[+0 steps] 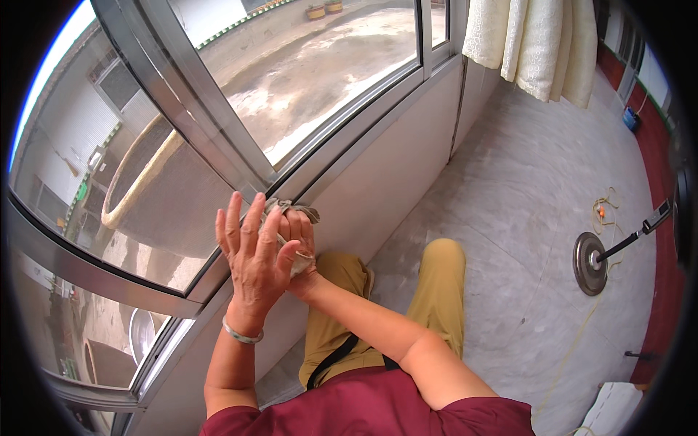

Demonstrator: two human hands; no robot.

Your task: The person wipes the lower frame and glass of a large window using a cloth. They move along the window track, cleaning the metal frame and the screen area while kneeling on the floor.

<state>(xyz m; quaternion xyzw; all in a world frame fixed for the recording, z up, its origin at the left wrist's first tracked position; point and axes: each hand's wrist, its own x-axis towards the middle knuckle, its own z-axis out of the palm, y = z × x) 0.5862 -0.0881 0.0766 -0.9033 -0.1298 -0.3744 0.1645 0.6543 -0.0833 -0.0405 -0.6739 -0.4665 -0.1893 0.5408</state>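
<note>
Grey, smooth flooring fills the right half of the view, beside a silver-framed window that runs from the upper middle down to the lower left, with a pale panel under its upper part. Just left of centre, against the window's lower rail, is a greyish cloth, crumpled and partly covered by both hands. The right hand, its forearm crossing from the lower right, has its fingers curled around the cloth, whose folds show above the knuckles and below by the wrist. The left hand overlaps it on the left, back showing, fingers extended and a little spread, thumb reaching across toward the right hand; whether its fingertips touch the window cannot be told. A pale bracelet circles the left wrist.

Below centre are tan trousers and, at the lower edge, a maroon shirt. Through the glass at the left shows a large vessel with a thick, pale rim; two small pots stand outside at the top. A cream curtain hangs at the upper right. At the right, a round metal disc sits on the end of a dark pole, near a thin yellow cord.
</note>
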